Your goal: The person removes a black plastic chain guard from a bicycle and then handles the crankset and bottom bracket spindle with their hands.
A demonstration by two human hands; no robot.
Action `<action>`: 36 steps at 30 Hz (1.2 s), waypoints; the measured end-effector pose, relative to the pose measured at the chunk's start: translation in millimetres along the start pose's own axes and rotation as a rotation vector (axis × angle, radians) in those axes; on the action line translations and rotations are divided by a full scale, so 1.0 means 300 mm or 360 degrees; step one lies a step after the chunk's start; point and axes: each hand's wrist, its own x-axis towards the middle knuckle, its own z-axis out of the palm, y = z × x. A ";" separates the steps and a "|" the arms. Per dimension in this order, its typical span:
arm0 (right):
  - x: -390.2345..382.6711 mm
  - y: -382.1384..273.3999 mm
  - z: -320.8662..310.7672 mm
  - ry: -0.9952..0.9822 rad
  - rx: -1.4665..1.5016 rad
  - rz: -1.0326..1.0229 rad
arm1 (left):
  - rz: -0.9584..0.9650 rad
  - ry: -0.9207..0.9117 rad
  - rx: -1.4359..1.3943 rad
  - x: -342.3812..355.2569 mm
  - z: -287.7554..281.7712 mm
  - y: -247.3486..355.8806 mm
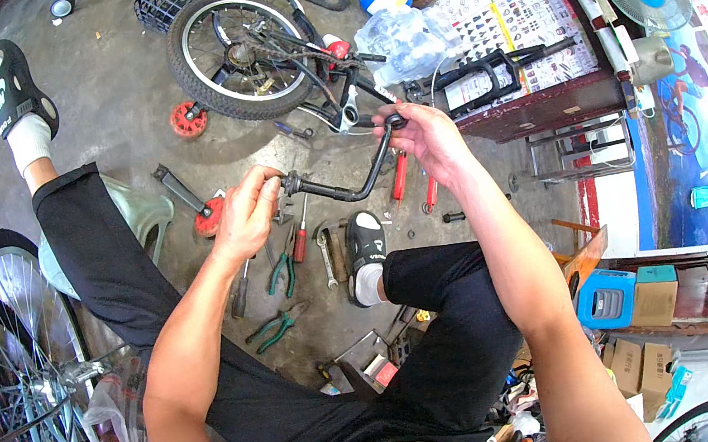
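A bent black bicycle crank [356, 193] is held above the floor between my two hands. My left hand [245, 214] pinches its left end, next to some ringed, collar-like parts. At the other end, the fingers of my right hand [430, 138] close around the crank's eye. Just beyond lies a small bicycle frame [349, 112] with its wheel [242, 55] on the floor. Below my hands are a red-handled screwdriver [302, 231], an open-end wrench [327, 260], and green-handled pliers [283, 275]. A second pair of pliers [275, 328] lies nearer to me.
Small red wheels [189, 120] lie on the floor to the left of the frame. A black bicycle fork [493, 77] rests on a low table [529, 108] at right. At the left edge stands another bicycle [21, 353], close to a pale stool [138, 212].
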 end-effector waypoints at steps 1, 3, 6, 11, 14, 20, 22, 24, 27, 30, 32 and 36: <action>-0.002 0.003 0.007 0.0004 -0.0030 0.0022 | -0.0030 -0.0025 -0.0025 0.002 0.003 -0.007; -0.004 0.002 0.011 0.0001 -0.0062 0.0007 | -0.0072 -0.0052 -0.0072 0.005 0.010 -0.024; -0.007 0.006 0.009 -0.0011 -0.0059 0.0008 | -0.0138 -0.0073 -0.0148 0.006 0.018 -0.032; -0.018 0.024 0.024 -0.0146 -0.0015 0.0088 | -0.0251 -0.0053 -0.0415 0.009 0.015 -0.016; -0.040 0.049 0.050 -0.0191 0.0033 0.0209 | -0.0381 0.0003 -0.0576 0.017 0.006 -0.023; -0.077 0.078 0.136 -0.0206 -0.0137 0.0285 | -0.0378 0.0052 -0.0901 0.033 -0.032 -0.076; -0.072 0.056 0.139 -0.0225 -0.0200 0.0292 | -0.0366 0.0068 -0.0987 0.036 -0.028 -0.084; -0.067 0.046 0.145 -0.0291 -0.0287 0.0283 | -0.0375 0.0066 -0.0984 0.038 -0.031 -0.087; -0.061 0.055 0.159 -0.0462 -0.0450 0.0264 | -0.0408 0.0099 -0.0943 0.040 -0.025 -0.081; -0.077 0.063 0.179 -0.0502 -0.0492 0.0276 | -0.0400 0.0107 -0.0893 0.034 -0.023 -0.074; -0.070 0.063 0.185 -0.0462 -0.0473 0.0289 | -0.0371 0.0109 -0.0860 0.034 -0.022 -0.070; -0.053 0.092 0.175 -0.0394 -0.0524 0.0219 | -0.0337 0.0181 -0.0720 0.033 -0.018 -0.058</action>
